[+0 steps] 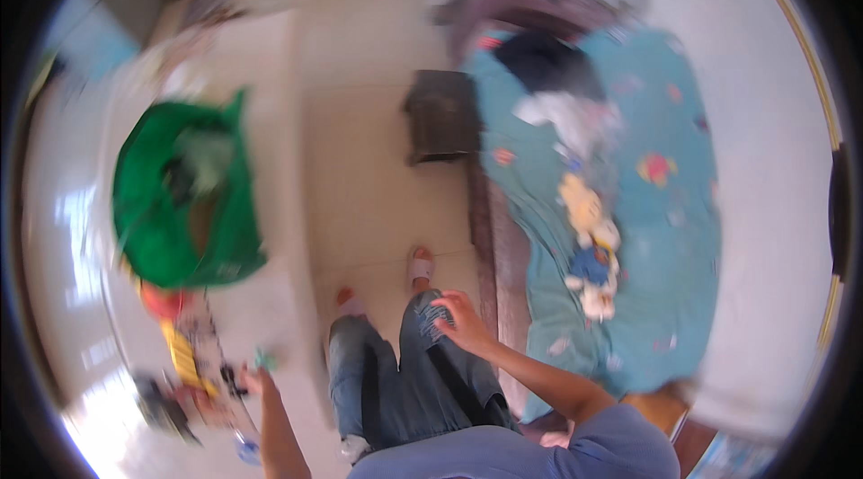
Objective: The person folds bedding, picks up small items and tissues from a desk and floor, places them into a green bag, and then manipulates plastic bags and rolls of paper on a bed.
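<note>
At the lower left, my left hand (pixel 253 379) is over the pale tabletop, beside a small green item (pixel 265 359) and a dark slender object (pixel 231 381). Blur hides whether its fingers touch either one. My right hand (pixel 460 320) hangs above my right knee, its fingers apart and holding nothing. On the table farther up stands a large green fabric bag (pixel 189 263) with its top open; whitish and dark things show inside. Next to the bag lie a red round object (pixel 164 300) and a yellow striped strip (pixel 181 351).
To the right, a sofa or bed with a teal patterned cover (pixel 661 223) carries plush toys (pixel 593 263), white cloth (pixel 573 118) and dark cloth (pixel 549 61). A black box-like object (pixel 441 116) stands on the tiled floor (pixel 364 162) between it and the table (pixel 283 304).
</note>
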`<state>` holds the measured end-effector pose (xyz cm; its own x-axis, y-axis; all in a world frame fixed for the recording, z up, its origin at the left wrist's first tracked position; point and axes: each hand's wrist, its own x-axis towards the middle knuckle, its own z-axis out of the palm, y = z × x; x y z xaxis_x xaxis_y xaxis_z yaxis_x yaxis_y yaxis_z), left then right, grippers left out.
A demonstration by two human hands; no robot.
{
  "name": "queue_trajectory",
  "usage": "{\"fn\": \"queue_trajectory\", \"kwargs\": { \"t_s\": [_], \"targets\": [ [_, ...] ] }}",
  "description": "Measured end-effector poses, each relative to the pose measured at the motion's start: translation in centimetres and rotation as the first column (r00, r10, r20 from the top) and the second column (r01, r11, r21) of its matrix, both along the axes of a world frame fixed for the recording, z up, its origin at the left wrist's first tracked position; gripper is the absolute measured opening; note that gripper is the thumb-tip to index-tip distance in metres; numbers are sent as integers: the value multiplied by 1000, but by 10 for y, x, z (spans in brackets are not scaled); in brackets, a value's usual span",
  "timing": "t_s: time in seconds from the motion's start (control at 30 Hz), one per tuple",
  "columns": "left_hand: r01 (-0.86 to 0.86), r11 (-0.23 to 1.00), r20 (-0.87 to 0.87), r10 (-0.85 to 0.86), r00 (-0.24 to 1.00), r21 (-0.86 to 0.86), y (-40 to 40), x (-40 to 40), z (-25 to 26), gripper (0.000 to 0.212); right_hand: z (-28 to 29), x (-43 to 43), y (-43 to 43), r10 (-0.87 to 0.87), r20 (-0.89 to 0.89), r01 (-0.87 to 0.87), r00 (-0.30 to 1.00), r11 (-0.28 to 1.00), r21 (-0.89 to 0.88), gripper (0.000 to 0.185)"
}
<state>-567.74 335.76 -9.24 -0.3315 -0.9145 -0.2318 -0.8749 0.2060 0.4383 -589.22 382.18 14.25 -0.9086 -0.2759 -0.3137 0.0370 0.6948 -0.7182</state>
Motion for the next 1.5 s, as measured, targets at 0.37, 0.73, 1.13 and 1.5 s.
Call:
{"fn": "queue_trajectory", "kwargs": {
  "t_s": [0.37,0.73,1.13,1.5],
  "targets": [
    [731,577,20,-790,613,364,217,-173,66,39,-64,56,196,-457,-65,450,887,888,-98,33],
    [568,526,-112,-789,605,-634,177,-355,277,13,-107,43,346,-606,508,693,612,721,24,28],
    [617,726,150,-676,721,304,-95,-496,93,37,-68,-28,139,-372,633,497,679,868,-23,27],
    [683,490,-811,92,578,542,28,-381,371,15,56,-140,-59,148,572,203,807,840,-503,36]
  ]
}}
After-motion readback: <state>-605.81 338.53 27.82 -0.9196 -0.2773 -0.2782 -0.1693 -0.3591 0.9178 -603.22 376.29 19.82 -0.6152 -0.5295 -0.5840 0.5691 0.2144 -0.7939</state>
